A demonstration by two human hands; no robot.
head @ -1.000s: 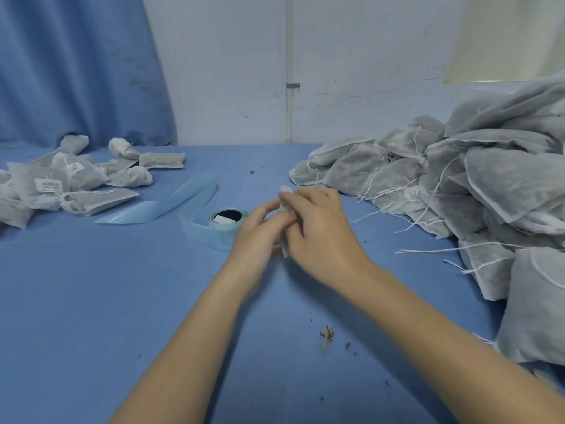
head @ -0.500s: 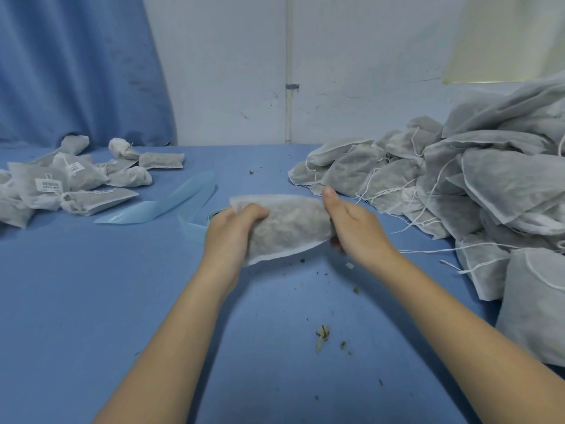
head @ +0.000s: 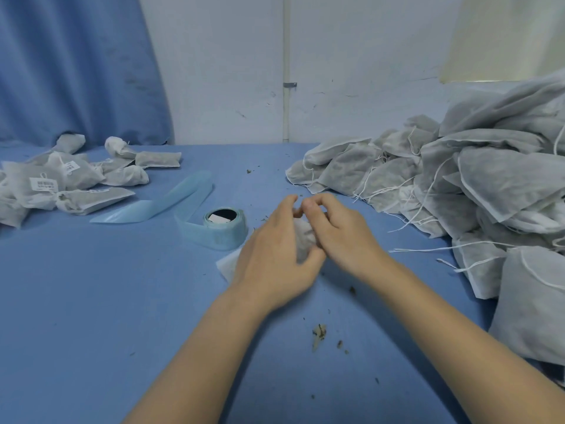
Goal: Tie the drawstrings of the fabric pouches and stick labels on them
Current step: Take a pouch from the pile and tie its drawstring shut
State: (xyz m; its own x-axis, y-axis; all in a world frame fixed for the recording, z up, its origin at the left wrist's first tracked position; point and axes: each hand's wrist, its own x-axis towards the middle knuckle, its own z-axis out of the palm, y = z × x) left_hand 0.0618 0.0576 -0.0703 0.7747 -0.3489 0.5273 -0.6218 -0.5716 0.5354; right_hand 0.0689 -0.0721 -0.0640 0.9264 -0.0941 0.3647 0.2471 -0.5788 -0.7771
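Head view: left hand (head: 272,255) and right hand (head: 339,231) both clutching fabric pouch (head: 302,237) just right of label roll (head: 224,226), fingertips pinching at its neck. Best keep neck bunched, cinch snug. Untied pouches (head: 458,185) further right, loose strings near wrist; labelled pouches (head: 61,182) far left.

2 bare forearms reach in from below, no sleeves showing. Left hand (head: 275,258) and right hand (head: 342,237) wear no gloves, rings or watch.
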